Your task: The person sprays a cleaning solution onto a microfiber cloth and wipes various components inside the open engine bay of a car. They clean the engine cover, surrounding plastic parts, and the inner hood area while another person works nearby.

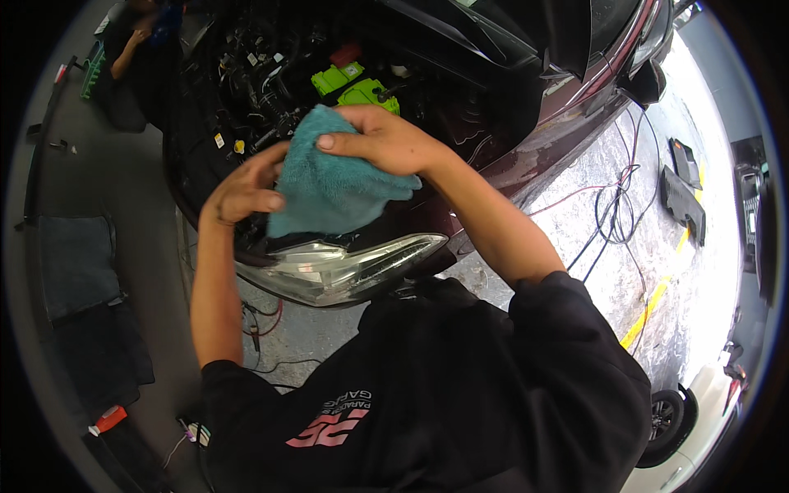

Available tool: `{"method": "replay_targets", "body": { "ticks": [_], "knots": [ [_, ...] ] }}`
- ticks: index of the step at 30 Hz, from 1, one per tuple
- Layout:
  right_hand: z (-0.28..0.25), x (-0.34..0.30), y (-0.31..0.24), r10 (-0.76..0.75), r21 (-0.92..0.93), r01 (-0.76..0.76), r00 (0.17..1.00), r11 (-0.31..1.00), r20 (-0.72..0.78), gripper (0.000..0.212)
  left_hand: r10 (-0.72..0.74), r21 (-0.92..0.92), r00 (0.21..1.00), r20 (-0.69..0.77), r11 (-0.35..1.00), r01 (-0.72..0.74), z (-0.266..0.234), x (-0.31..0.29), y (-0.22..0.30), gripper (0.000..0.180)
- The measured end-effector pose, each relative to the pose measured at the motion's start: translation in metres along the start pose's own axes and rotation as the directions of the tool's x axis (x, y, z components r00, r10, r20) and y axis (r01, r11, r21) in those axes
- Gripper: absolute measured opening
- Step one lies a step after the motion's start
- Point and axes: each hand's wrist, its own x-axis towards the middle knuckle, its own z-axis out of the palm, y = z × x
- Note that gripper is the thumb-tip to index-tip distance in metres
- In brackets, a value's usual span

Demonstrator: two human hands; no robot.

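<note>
Pale, glossy garage floor (pixel 699 279), R of frame; dark-red car (pixel 567 123) w/ open engine bay (pixel 255 99), upper ctr. Teal fluffy cloth (pixel 337 185) at ctr, above clear plastic headlight (pixel 353 267). R hand (pixel 394 144) pinches cloth, thumb on top; L hand (pixel 242 193) half-curled at its L edge, can't tell if gripping. Step: prob. arranging cloth; next move calls for steady R pinch.

- The shirt (pixel 460 394) is black and looks loose, with soft folds.
- The left sleeve (pixel 230 380) and right sleeve (pixel 559 308) are short and black too.
- A picture (pixel 329 428) in pink and white, made of blocky shapes, is on the front.
- Small pale letters (pixel 348 401) sit by it.
- The left hand (pixel 246 193) and right hand (pixel 386 141) are bare.
</note>
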Motion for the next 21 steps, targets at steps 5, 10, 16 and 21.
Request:
{"method": "replay_targets", "body": {
  "ticks": [5, 10, 16, 21],
  "knots": [
    [-0.049, 0.024, 0.0, -0.132, -0.572, -0.052, 0.952, 0.819, -0.276, 0.043, -0.06, 0.085, 0.98, -0.192, 0.993, 0.077, 0.012, 0.048, -0.019, 0.056],
    [-0.098, -0.079, 0.0, -0.052, -0.182, -0.073, 0.798, 0.981, -0.6, 0.037, -0.134, 0.022, 0.93, -0.342, 0.988, 0.15, -0.001, 0.089, -0.042, 0.044],
    [-0.044, -0.278, 0.056, 0.33, 0.075, -0.437, 0.543, 0.896, -0.772, 0.026, -0.067, 0.084, 0.962, -0.265, 0.992, 0.092, 0.07, 0.175, -0.067, 0.04],
    [0.037, -0.329, 0.114, 0.536, 0.173, -0.569, 0.567, 0.804, -0.626, 0.024, 0.038, 0.501, 0.99, 0.136, 0.86, -0.101, 0.185, 0.282, -0.113, 0.062]
  ]
}}
